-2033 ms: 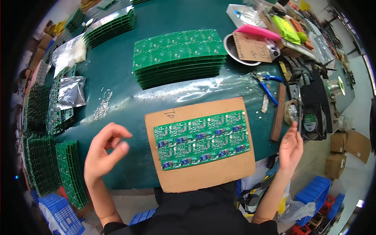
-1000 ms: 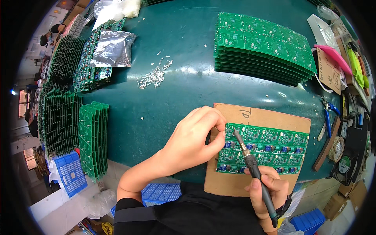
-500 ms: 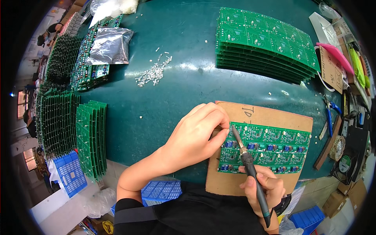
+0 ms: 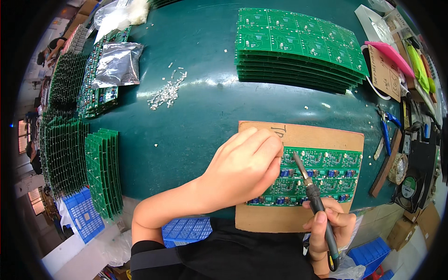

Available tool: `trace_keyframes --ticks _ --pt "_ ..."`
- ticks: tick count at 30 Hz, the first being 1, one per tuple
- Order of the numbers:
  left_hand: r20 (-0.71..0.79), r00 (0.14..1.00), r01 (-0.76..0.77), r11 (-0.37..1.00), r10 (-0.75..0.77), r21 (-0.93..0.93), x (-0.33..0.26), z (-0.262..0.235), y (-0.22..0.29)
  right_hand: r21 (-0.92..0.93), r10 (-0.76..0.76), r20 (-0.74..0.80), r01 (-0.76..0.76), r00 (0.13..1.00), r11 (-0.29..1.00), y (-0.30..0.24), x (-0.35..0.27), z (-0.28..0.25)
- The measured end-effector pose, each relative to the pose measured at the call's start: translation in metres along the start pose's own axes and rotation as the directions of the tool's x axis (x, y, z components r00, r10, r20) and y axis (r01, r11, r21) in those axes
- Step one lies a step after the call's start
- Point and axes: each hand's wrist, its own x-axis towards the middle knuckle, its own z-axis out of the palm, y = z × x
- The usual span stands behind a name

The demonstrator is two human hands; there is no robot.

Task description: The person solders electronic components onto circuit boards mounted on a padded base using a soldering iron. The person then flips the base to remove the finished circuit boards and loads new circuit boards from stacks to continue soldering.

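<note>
A green circuit board (image 4: 322,182) with blue and white parts lies flat on a brown cardboard sheet (image 4: 270,221). My left hand (image 4: 247,163) covers the board's left end, its thumb and fingers pinched together at the upper row. Whatever sits between those fingertips is hidden. Held like a pen in my right hand (image 4: 331,224) is a soldering iron (image 4: 316,198) with a dark grip. Its tip is at the board's upper row, just right of my left fingertips; whether it touches the board I cannot tell.
A stack of green boards (image 4: 298,46) stands at the back. Small metal parts (image 4: 165,93) lie loose left of centre. More boards (image 4: 103,172) stand upright along the left, near a silver bag (image 4: 119,64). Blue-handled cutters (image 4: 386,133) and a fan (image 4: 413,191) are at the right.
Both hands have shifted right along the board's upper row, the iron tip with them. The whole view has also moved, so the bench things appear further left.
</note>
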Motion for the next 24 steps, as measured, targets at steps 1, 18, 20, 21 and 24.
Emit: trace_keyframes --ticks 1,18,20,21,24 --pt "0.003 1.000 -0.002 1.000 0.002 -0.001 0.000 0.001 -0.001 0.000 0.001 -0.003 -0.001 1.000 1.000 0.001 0.001 0.001" --pt "0.027 0.995 0.094 0.985 -0.091 -0.142 0.015 0.000 0.018 -0.067 -0.084 -0.055 0.080 0.995 0.995 0.004 0.003 -0.034" --pt "0.062 0.995 0.081 0.992 -0.075 -0.100 0.018 0.009 0.022 -0.045 -0.026 -0.081 0.022 0.996 0.999 0.004 0.000 -0.033" --pt "0.063 0.997 0.043 0.997 -0.039 -0.069 0.018 0.016 0.020 -0.017 0.030 -0.103 -0.032 0.994 0.999 0.005 -0.001 -0.032" --pt "0.033 0.999 -0.028 1.000 0.027 0.008 0.022 0.032 0.017 -0.012 0.006 -0.079 -0.007 0.997 1.000 0.011 0.003 -0.030"
